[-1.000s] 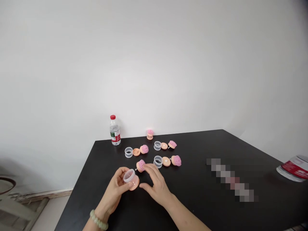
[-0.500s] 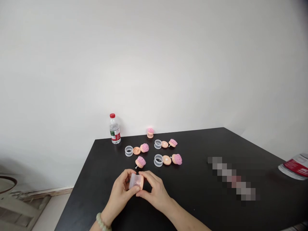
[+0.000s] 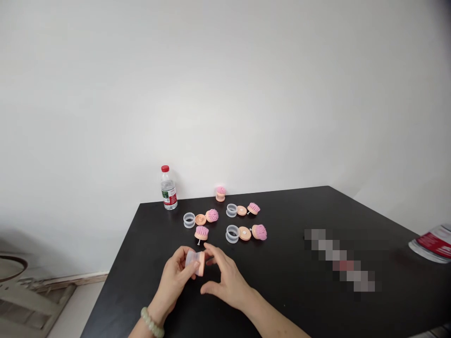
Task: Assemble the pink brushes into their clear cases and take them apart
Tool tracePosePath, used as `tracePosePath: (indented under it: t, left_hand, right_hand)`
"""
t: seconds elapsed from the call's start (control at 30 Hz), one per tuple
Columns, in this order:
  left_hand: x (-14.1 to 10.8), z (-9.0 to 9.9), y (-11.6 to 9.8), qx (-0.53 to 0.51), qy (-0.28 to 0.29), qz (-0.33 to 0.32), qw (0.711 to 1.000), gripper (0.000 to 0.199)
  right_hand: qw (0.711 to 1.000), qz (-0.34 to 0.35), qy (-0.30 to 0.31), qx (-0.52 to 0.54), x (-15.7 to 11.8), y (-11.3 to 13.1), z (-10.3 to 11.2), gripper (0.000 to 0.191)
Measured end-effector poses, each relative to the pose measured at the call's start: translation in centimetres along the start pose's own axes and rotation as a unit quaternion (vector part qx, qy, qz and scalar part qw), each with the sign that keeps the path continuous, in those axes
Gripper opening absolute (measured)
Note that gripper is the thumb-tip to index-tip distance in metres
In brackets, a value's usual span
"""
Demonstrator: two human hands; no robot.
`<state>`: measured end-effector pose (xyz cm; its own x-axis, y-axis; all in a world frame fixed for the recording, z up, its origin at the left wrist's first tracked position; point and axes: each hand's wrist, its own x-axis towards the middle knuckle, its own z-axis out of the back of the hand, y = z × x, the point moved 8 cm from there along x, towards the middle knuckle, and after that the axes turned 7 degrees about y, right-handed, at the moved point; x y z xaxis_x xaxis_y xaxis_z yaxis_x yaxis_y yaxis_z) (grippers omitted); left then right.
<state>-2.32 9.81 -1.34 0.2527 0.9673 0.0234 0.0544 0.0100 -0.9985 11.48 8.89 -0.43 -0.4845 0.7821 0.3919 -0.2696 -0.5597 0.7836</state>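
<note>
My left hand (image 3: 178, 272), a bead bracelet on its wrist, is closed around a translucent plastic ring (image 3: 190, 257) tilted on its side. An orange disc (image 3: 202, 264) sits against the ring's right end. My right hand (image 3: 225, 279) is just right of the disc, thumb and fingers spread apart. Whether a fingertip touches the disc, I cannot tell. Just beyond my hands a pink-bristled brush head (image 3: 201, 233) lies with its white stem pointing toward me.
On the black table (image 3: 289, 272) lie sets of a clear ring (image 3: 232, 234), an orange disc (image 3: 244, 233) and a pink brush head (image 3: 260, 232). An assembled pink brush (image 3: 220, 194) stands by the wall. A water bottle (image 3: 169, 190) is at back left; a red-and-white object (image 3: 433, 243) at right.
My right thumb and fingers have opened away from the disc. My left hand has shifted the ring and disc slightly left. The nearest brush head has turned and lies a little farther left.
</note>
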Motion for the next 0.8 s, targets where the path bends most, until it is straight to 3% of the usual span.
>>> tracePosePath:
  t: [0.1,0.17,0.23,0.4,0.57,0.7,0.8]
  left_hand:
    - [0.0,-0.2,0.0,0.017,0.012,-0.002,1.0,0.037]
    - [0.0,-0.3,0.3,0.032,0.012,0.005,0.999,0.037]
    - [0.1,-0.2,0.6,0.045,0.007,0.016,0.999,0.039]
    - [0.0,-0.1,0.7,0.057,0.0,0.023,0.998,0.041]
    - [-0.1,-0.1,0.8,0.066,-0.013,0.037,0.997,0.042]
    - [0.0,0.6,1.3,0.053,-0.042,0.039,0.997,0.048]
    - [-0.1,2.2,1.1,0.048,-0.083,0.028,0.995,0.051]
  right_hand:
    - [1.0,-0.021,0.01,0.02,0.2,0.0,0.0,0.048]
    - [0.999,-0.035,-0.003,0.019,0.2,0.3,0.3,0.037]
    - [0.999,-0.033,-0.013,-0.001,0.2,0.6,0.4,0.041]
    - [0.998,-0.053,-0.005,0.03,0.1,-0.2,-0.1,0.081]
    - [0.996,-0.085,-0.006,0.033,0.1,-1.0,-0.5,0.054]
    - [0.999,-0.001,-0.029,-0.032,0.0,0.7,0.0,0.052]
    - [0.992,0.062,-0.062,-0.087,-0.3,1.7,1.1,0.054]
